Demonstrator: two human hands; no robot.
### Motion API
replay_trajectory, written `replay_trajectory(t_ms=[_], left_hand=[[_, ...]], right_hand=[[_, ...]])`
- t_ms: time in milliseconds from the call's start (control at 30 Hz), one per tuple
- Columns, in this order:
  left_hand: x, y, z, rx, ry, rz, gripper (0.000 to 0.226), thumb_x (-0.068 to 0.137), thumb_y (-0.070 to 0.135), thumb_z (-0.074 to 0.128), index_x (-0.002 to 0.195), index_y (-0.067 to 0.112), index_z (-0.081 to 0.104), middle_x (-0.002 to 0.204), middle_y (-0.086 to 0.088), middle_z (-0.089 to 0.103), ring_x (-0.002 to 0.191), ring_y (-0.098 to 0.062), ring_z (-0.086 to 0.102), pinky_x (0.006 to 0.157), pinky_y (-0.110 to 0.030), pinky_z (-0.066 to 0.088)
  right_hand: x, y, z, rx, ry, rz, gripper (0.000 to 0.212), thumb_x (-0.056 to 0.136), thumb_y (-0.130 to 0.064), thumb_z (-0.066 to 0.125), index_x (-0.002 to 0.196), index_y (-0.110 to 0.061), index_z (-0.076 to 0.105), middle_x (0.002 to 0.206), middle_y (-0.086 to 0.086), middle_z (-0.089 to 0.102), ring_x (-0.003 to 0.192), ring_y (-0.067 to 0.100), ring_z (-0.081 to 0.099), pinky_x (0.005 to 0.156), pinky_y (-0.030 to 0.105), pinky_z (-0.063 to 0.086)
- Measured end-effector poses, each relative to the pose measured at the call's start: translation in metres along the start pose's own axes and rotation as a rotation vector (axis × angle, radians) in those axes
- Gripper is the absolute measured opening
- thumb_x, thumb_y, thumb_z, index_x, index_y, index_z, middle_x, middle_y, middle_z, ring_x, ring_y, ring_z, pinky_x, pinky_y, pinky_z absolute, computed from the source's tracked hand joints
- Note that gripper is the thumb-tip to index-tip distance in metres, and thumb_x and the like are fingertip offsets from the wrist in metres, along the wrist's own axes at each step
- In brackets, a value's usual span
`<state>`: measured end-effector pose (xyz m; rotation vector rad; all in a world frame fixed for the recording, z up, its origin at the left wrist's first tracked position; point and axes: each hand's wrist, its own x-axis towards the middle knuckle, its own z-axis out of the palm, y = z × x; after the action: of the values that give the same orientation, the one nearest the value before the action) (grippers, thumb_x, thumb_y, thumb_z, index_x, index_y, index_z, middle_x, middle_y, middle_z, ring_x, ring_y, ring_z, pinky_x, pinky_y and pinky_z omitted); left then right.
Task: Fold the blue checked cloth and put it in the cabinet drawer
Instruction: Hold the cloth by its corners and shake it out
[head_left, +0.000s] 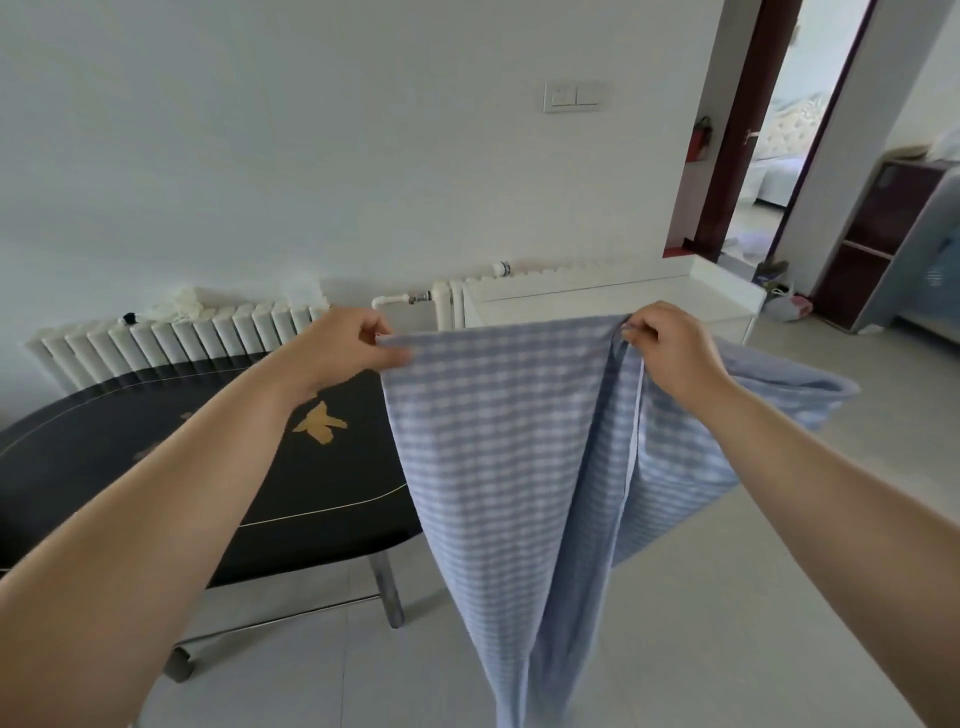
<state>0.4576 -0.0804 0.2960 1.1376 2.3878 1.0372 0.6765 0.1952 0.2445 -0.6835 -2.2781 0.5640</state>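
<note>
Nearest the camera, two bare forearms ran up from the lower corners toward the middle of the view. The left hand (345, 345), at about ten o'clock from centre, was pinched shut on the top left corner of the blue checked cloth (498, 467). The right hand (670, 345), at about one o'clock, gripped the top edge further along, fingers closed over a gathered bunch of fabric.

The cloth hung in the air between the two hands and fell straight down past six o'clock, out of the bottom of the view. A white hem line ran down below the right hand, and a further part of the cloth billowed out toward three o'clock, beyond the right wrist. So the sheet looked only partly doubled, not squared up.

The black oval table (156, 467) stood at eight o'clock, beside the cloth and partly behind it. A white cabinet (613, 301) stood at twelve to one o'clock against the wall, next to the radiator (182, 338); no drawer front could be made out.

By my reading, the folding step was in hand and at an early stage. The next move probably called for matching corners and bringing the loose right portion in, before any walk to the cabinet.
</note>
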Motion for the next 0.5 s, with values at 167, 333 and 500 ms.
replay_trajectory(t_ms=[167, 333, 500], left_hand=[[-0.003, 0.001, 0.021, -0.763, 0.078, -0.145, 0.009, 0.081, 0.006, 0.069, 0.083, 0.007, 0.06, 0.086, -0.009, 0.071, 0.073, -0.018, 0.072, 0.067, -0.033, 0.062], [0.016, 0.047, 0.042, -0.967, 0.203, -0.189, 0.014, 0.08, 0.002, 0.072, 0.085, 0.007, 0.06, 0.074, -0.007, 0.071, 0.06, -0.017, 0.07, 0.06, -0.036, 0.062], [0.022, 0.073, 0.071, -0.939, 0.327, -0.159, 0.014, 0.08, 0.007, 0.073, 0.079, 0.01, 0.059, 0.077, -0.009, 0.067, 0.056, -0.017, 0.068, 0.052, -0.028, 0.056]], right_hand=[[0.015, 0.003, -0.008, -0.003, 0.024, 0.052, 0.017, 0.092, -0.012, 0.057, 0.079, -0.002, 0.064, 0.084, 0.003, 0.055, 0.078, 0.017, 0.049, 0.073, 0.027, 0.035], [0.038, 0.01, -0.014, 0.025, 0.151, 0.419, 0.023, 0.093, -0.012, 0.049, 0.087, -0.006, 0.071, 0.114, 0.007, 0.047, 0.076, 0.023, 0.052, 0.072, 0.03, 0.047], [0.005, -0.014, 0.013, 0.183, 0.289, 0.461, 0.018, 0.09, -0.011, 0.05, 0.086, -0.009, 0.067, 0.118, -0.001, 0.037, 0.083, 0.019, 0.054, 0.073, 0.032, 0.052]])
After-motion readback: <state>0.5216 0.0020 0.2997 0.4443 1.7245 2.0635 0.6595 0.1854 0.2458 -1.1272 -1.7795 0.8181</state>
